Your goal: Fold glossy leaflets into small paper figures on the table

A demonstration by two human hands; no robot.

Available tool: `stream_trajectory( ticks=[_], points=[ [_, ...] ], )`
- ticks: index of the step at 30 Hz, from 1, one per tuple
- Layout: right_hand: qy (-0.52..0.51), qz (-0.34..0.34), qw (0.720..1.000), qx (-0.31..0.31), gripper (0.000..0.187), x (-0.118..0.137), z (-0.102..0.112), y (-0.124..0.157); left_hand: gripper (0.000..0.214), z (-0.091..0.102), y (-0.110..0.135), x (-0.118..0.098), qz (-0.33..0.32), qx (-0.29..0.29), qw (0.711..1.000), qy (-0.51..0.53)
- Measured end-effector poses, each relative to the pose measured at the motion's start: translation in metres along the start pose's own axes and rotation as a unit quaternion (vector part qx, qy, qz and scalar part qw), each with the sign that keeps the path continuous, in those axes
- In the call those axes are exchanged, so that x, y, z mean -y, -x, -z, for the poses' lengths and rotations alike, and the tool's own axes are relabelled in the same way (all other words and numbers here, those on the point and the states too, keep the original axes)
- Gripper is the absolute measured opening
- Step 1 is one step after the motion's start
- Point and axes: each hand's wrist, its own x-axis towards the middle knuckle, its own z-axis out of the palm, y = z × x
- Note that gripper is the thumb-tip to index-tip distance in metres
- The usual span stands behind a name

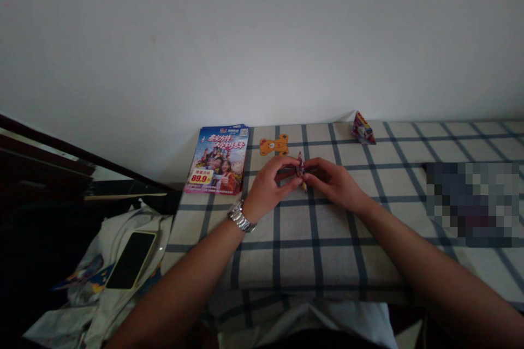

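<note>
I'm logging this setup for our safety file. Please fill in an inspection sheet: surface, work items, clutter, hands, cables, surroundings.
Surface: checked tablecloth, dark lines on pale cloth.
Work items: small printed piece, held; flyer stack to its left.
Clutter: bear-shaped figure; folded paper piece farther back; pixelated dark item at right; phone on pale material, lower left.
Hands: left hand, with a metal wristband, and right hand both pinch the small printed piece.
Cables: nothing seen.
Surroundings: pale wall behind the tablecloth.
</note>
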Motion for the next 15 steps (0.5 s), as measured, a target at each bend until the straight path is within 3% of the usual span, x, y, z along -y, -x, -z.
stream_trajectory(
  ticks=[15],
  points=[
    [0.007,0.001,1.0,0.004,0.031,0.0082,-0.0023,0.0022,0.036,0.0006,-0.0012,0.0009,0.04,-0.011,0.997,0.061]
  ],
)
